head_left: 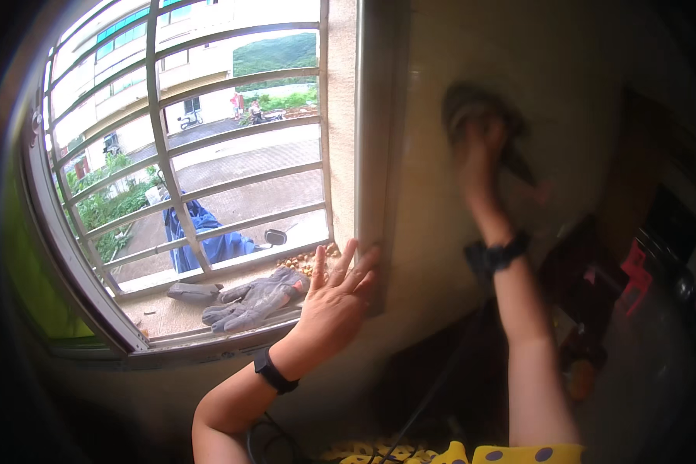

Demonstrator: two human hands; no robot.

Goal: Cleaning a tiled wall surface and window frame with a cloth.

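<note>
Fingers spread, my left hand [339, 290] rests against the lower corner of the window frame [377, 174] and holds nothing. To the right, my right hand [478, 151] presses a dark cloth [487, 110] against the tiled wall [435, 191]. The cloth and that hand are blurred, and one end of the cloth hangs below the fingers. Just left of my left hand, a grey work glove [255, 298] lies on the window sill [162, 316]. Small brownish-yellow pieces [307, 261] are strewn by the sill's corner.
Metal bars [238, 136] cross the window opening. Outside stands a scooter under a blue cover [209, 232]. A grey object [194, 292] lies beside the glove. A black cable [423, 400] runs below my arms. At right, in shadow, are a red plastic item [635, 278] and unclear objects.
</note>
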